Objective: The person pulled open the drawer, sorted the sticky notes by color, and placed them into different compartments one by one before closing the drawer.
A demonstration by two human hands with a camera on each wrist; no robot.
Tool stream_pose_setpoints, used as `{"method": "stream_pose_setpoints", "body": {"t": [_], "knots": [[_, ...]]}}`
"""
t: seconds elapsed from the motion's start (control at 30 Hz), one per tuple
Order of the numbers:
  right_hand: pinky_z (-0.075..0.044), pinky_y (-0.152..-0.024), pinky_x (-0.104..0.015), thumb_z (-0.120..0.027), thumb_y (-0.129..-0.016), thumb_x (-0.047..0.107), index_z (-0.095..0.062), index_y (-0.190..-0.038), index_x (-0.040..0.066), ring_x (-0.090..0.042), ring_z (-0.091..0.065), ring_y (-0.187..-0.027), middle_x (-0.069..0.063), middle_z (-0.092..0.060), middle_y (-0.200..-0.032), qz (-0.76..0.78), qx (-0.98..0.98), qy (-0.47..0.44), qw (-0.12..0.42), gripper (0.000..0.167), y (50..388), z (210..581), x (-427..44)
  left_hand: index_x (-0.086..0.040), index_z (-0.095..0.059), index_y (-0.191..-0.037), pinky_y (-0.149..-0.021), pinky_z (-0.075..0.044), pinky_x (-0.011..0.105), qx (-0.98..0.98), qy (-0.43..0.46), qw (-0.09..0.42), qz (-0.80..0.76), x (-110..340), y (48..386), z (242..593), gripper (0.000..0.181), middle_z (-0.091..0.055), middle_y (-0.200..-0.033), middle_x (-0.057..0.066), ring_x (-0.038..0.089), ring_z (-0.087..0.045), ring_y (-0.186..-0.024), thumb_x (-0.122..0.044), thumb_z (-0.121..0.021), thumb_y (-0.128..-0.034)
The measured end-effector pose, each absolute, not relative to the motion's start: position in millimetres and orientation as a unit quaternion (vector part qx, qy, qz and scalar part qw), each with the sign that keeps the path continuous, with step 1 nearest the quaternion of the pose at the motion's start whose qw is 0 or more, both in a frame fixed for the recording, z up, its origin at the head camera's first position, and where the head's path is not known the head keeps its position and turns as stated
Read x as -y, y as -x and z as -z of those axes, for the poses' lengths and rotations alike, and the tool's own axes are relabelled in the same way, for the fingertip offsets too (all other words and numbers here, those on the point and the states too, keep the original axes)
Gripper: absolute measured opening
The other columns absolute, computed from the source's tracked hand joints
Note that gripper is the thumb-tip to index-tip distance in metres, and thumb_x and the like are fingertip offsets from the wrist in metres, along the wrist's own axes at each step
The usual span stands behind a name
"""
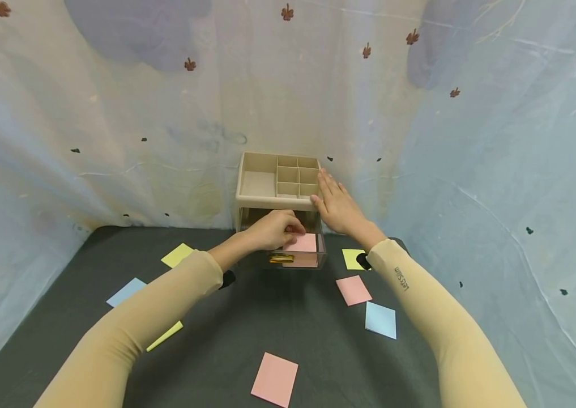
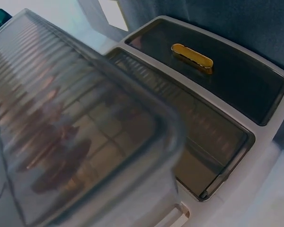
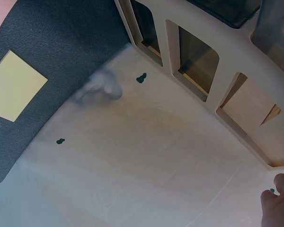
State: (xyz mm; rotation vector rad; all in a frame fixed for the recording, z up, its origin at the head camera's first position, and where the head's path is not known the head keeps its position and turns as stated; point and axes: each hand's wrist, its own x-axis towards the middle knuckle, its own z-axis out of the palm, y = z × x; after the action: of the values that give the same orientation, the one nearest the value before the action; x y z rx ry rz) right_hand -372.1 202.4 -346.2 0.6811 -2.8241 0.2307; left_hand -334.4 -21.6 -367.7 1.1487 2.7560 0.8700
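A beige desktop organizer point(image 1: 259, 201) stands at the back of the table, its upper clear drawer point(image 1: 322, 258) pulled out. My left hand point(image 1: 274, 229) reaches into that drawer with bent fingers, pinching the edge of a pink sticky-note pad point(image 1: 304, 243). In the left wrist view, the fingers point(image 2: 52, 137) show only blurred through the drawer's clear wall. My right hand point(image 1: 338, 207) rests with straight fingers along the organizer's right top edge. Part of it point(image 3: 279, 201) shows in the right wrist view beside the organizer's cut-out side point(image 3: 213, 113).
Right of the organizer lie a yellow pad point(image 1: 351, 259), a pink pad point(image 1: 354, 290) and a blue pad point(image 1: 381, 320). Yellow pads point(image 1: 176, 255) and a blue pad point(image 1: 127, 291) lie left. Another pink pad point(image 1: 274, 379) is near the front. A curtain point(image 1: 277, 85) hangs behind.
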Motion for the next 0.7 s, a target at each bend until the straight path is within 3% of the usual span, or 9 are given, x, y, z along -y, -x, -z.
{"method": "stream_pose_setpoints", "body": {"t": [0.7], "knots": [[-0.012, -0.129, -0.054, -0.026, -0.115, 0.044, -0.004, -0.166, 0.0, -0.034, -0.007, -0.161, -0.014, 0.001, -0.174, -0.073, 0.964, -0.229, 0.111, 0.071, 370, 346, -202, -0.004, -0.079, -0.115, -0.078, -0.057, 0.025, -0.88, -0.416, 0.04, -0.225, 18, 349, 378, 0.018, -0.066, -0.103, 0.006, 0.015, -0.064, -0.086, -0.006, -0.074, -0.0973]]}}
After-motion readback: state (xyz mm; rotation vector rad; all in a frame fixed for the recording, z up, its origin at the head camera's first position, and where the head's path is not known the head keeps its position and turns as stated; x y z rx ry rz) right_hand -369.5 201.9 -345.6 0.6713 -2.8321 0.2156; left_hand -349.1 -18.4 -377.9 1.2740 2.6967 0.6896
